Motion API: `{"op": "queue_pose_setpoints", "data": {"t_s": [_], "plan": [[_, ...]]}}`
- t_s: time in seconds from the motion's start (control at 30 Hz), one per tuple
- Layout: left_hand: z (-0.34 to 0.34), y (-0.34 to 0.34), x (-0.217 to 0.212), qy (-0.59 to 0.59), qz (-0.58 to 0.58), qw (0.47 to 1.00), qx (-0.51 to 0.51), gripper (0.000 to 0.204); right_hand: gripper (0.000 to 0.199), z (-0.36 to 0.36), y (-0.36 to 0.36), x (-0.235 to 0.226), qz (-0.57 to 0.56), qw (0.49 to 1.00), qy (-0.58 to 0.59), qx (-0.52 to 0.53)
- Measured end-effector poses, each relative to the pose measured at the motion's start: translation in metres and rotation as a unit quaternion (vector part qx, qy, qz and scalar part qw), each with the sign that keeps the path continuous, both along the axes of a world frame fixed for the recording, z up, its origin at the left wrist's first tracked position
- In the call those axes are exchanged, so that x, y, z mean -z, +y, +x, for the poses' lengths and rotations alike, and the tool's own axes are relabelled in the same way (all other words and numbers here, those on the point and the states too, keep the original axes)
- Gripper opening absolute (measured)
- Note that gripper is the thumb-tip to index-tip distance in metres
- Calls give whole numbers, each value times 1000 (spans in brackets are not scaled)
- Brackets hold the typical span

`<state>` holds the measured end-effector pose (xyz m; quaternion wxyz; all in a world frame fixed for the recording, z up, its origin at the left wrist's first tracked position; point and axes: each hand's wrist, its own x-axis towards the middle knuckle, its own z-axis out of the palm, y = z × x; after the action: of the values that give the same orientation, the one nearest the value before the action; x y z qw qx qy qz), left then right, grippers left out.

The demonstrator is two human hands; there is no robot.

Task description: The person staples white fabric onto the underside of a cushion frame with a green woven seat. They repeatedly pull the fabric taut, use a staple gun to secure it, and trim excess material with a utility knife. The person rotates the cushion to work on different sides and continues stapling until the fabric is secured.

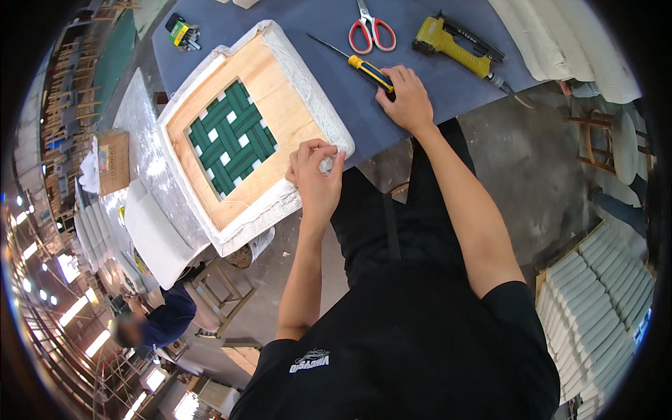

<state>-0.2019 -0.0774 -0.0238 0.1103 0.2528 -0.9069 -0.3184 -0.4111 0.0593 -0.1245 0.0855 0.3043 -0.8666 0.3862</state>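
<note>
A chair seat (294, 91) lies underside up on the table: a pale wooden frame covered in whitish fabric, with woven green webbing (234, 136) across its central opening. My left hand (316, 173) is closed on the seat's near right edge, its thumb and curled fingers pinching the fabric there. Farther right, my right hand (407, 98) has its fingers round the handle end of a yellow-and-black screwdriver (365, 68). The screwdriver's long thin shaft points away to the left, over the table. My right palm and part of the grip are hidden.
Red-handled scissors (372, 36) and a yellow staple gun (455, 47) with a hose lie on the blue-grey table (315, 17). A small box of bits (183, 33) sits far left. Pale upholstered pieces (595, 315) are stacked at right. Another person (164, 315) works at lower left.
</note>
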Motion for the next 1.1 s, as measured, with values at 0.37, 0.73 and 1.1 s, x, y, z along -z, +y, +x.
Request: {"op": "queue_pose_setpoints", "data": {"t_s": [0.37, 0.73, 1.1], "plan": [[13, 10, 11, 101, -34, 994, 0, 12, 37, -30, 4, -21, 72, 989, -123, -40], [61, -43, 2, 77, -165, 977, -109, 35, 39, 56, 15, -110, -143, 895, -356, -228], [52, -57, 29, -5, -249, 956, -156, 37, 22, 78, -3, -129, -174, 930, 30, -323]]}}
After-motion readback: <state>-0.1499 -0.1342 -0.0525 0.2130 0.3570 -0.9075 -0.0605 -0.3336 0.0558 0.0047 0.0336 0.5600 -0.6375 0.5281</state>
